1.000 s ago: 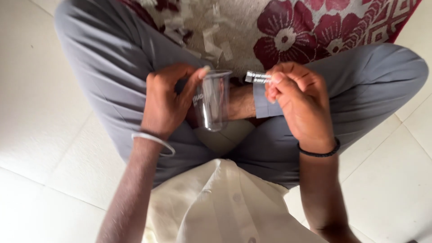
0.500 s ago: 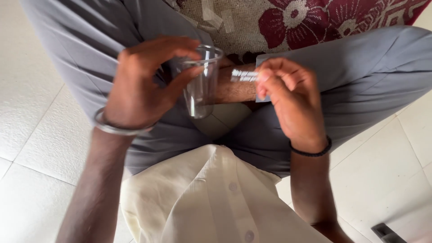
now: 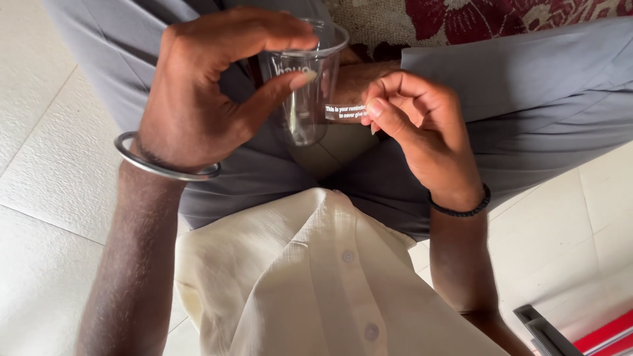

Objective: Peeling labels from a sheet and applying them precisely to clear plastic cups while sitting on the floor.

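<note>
Single head camera; looks steeply down, close over the lap.

Home interior, pale tiled floor [image 3: 46, 165], red floral rug [image 3: 501, 16] under a seated person

One clear cup [image 3: 304, 86], one paper strip [image 3: 344, 112]

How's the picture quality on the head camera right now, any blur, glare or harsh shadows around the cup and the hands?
Head view: soft, even daylight, no harsh shadows. The left hand and the clear plastic cup it holds are sharp; faint highlights show on the cup's rim, no strong glare. The right hand and the small paper strip it pinches are in focus. The white shirt, closest to the lens, looks slightly soft.
</note>
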